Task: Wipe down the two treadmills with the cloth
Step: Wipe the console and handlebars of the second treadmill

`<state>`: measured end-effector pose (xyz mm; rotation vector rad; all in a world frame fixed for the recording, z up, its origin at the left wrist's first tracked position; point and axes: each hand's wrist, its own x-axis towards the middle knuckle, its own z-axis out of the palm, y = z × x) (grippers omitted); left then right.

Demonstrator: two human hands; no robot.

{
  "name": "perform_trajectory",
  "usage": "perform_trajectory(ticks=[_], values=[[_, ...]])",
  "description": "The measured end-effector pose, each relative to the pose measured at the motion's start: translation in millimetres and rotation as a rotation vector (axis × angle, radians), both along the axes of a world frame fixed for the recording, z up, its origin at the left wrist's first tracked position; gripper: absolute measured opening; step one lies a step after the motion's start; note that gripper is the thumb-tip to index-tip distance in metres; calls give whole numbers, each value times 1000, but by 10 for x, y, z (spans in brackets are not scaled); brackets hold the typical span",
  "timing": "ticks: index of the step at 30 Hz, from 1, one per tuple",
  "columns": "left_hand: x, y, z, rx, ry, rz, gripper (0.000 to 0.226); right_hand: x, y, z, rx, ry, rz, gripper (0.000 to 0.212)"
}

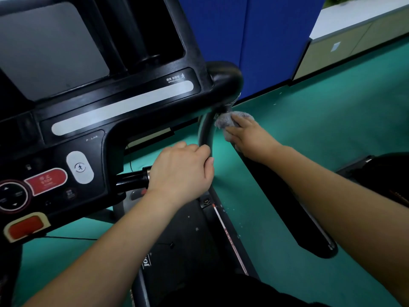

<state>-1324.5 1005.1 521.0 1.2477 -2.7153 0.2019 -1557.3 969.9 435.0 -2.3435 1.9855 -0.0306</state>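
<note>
A black treadmill console (pixel 115 107) fills the left of the head view, with a grey screen, a red stop button and light strips. My left hand (pixel 181 171) grips the short black handlebar (pixel 132 179) sticking out from the console's right side. My right hand (pixel 247 135) presses a grey fluffy cloth (pixel 225 121) against the upright post (pixel 204 134) just below the console's right corner. The fingers lie fairly flat over the cloth. The treadmill's belt and side rail (pixel 230 238) run below my arms.
Green floor (pixel 321 120) spreads to the right. A blue partition (pixel 261 41) stands behind the console, and a beige low cabinet with a white top (pixel 354 38) sits at the far right. A black side arm (pixel 294 209) and another dark machine part (pixel 385 171) lie right.
</note>
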Motion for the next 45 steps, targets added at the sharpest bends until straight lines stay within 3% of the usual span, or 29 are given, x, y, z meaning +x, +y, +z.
perform_trajectory(ticks=[3, 6, 13, 18, 22, 26, 29, 34, 38, 43, 45], values=[[10, 5, -7, 10, 0, 7, 38, -23, -199, 43, -72, 84, 230, 41], [10, -2, -5, 21, -10, 13, 41, -56, -66, 148, -159, 108, 383, 18], [23, -6, -29, -15, -6, -10, 42, -251, 990, 381, 86, -56, 536, 22], [28, 5, -23, -5, 4, -13, 37, -359, 658, 453, 181, -15, 688, 32], [35, 5, -27, -3, 28, -9, 38, -166, -3, 516, 201, 79, 668, 32], [51, 8, -34, -16, 29, -7, 39, 58, -482, 461, 175, 349, 586, 46], [56, 11, -32, -14, 39, -4, 40, 117, -537, 446, 193, 530, 572, 38], [69, 24, -31, -5, 64, -2, 39, -15, 74, 409, 222, 389, 831, 36], [64, 36, -27, -17, 67, -7, 39, -96, 350, 375, 264, 263, 901, 30], [55, 14, -35, -16, 65, -6, 38, 164, -426, 413, 267, 538, 739, 56], [56, 13, -58, -39, 73, -14, 39, 195, -598, 393, 190, 606, 657, 50]])
